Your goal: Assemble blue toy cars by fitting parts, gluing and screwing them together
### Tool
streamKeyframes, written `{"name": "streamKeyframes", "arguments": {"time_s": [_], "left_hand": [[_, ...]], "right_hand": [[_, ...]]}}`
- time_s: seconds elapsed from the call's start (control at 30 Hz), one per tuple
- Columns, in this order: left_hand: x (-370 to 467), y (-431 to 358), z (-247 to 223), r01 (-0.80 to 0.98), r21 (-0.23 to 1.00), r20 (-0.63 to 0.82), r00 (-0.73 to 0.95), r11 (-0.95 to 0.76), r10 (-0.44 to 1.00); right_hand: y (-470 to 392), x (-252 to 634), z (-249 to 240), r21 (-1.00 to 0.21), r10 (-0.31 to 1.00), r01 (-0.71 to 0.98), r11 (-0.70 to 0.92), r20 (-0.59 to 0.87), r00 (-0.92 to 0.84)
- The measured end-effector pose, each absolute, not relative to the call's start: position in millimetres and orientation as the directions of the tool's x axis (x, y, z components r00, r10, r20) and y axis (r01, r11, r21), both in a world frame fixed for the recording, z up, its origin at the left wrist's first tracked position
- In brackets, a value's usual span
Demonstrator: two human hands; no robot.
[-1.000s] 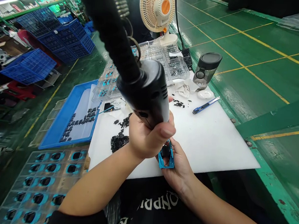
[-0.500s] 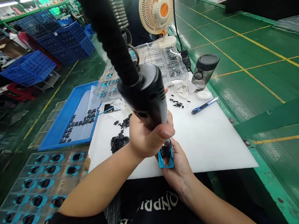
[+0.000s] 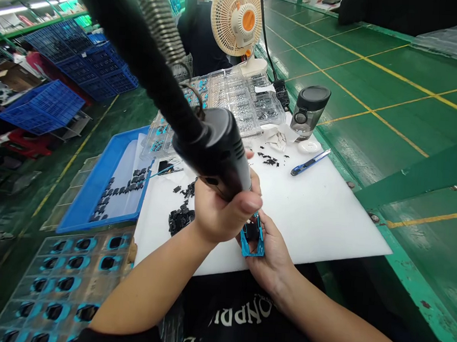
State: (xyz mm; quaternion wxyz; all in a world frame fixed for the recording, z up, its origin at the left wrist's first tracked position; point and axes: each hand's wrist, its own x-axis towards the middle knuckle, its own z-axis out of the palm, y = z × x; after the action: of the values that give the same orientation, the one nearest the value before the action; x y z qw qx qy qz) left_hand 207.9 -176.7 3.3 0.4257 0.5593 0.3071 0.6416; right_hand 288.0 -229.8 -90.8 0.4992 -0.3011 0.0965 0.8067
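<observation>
Two hands are gripping, the left hand [image 3: 217,215] a dark tool [image 3: 218,157], the right hand [image 3: 273,255] a blue shell [image 3: 245,246] at its five o'clock, which tool tilt could scratch.

In your left hand [image 3: 220,214] you grip a power tool [image 3: 218,150], black-capped and grey-bodied with slotted vents, tilted so that its top leans toward eleven o'clock, where a thick black ribbed sleeve [image 3: 157,70] runs off. Its working tip is hidden from you. Toward five o'clock from it, your right hand [image 3: 273,252] cradles a bright blue shell [image 3: 260,245] with a black insert [image 3: 252,230], its nearer end facing six o'clock.
</observation>
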Motion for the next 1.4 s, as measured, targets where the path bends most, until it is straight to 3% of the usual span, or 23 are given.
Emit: {"name": "streamKeyframes", "arguments": {"time_s": [0.1,0.17,0.23,0.27,0.3,0.37,0.5,0.73,0.87,1.03,1.4], "left_hand": [[196,-177,21,-0.175,0.856,0.481,-0.075,-0.486,0.874],[186,-175,35,-0.132,0.83,0.521,-0.164,-0.542,0.838],[176,-169,43,-0.093,0.813,0.543,-0.235,-0.574,0.806],[172,-166,44,-0.087,0.814,0.54,-0.25,-0.574,0.804],[168,-161,42,-0.092,0.82,0.53,-0.251,-0.565,0.81],[165,-151,30,-0.126,0.846,0.484,-0.223,-0.518,0.846],[166,-134,-10,-0.191,0.87,0.427,-0.171,-0.455,0.888],[174,-115,-56,-0.227,0.848,0.451,-0.163,-0.478,0.877],[173,-115,-54,-0.197,0.855,0.452,-0.167,-0.479,0.876],[176,-128,-37,-0.227,0.841,0.468,-0.151,-0.492,0.871],[185,-153,-9,-0.305,0.829,0.473,-0.067,-0.469,0.879]], "right_hand": [[-230,293,-88,-0.316,0.784,-0.798,-0.514,-0.551,-0.287],[-227,301,-87,-0.635,0.874,-0.612,-0.471,-0.429,-0.228],[-221,308,-89,-0.964,0.965,-0.214,-0.155,-0.101,-0.243],[-218,311,-91,-0.997,0.943,-0.017,0.073,0.074,-0.323],[-214,313,-94,-0.955,0.881,0.111,0.276,0.205,-0.426],[-206,312,-101,-0.844,0.741,0.172,0.508,0.327,-0.586],[-200,304,-113,-0.776,0.629,0.158,0.611,0.355,-0.692],[-198,317,-107,-0.671,0.549,0.198,0.714,0.362,-0.754],[-180,331,-104,-0.567,0.617,0.375,0.733,0.323,-0.718],[-152,336,-107,-0.536,0.707,0.488,0.689,0.347,-0.617],[-148,334,-118,-0.63,0.694,0.334,0.701,0.498,-0.519]]}}
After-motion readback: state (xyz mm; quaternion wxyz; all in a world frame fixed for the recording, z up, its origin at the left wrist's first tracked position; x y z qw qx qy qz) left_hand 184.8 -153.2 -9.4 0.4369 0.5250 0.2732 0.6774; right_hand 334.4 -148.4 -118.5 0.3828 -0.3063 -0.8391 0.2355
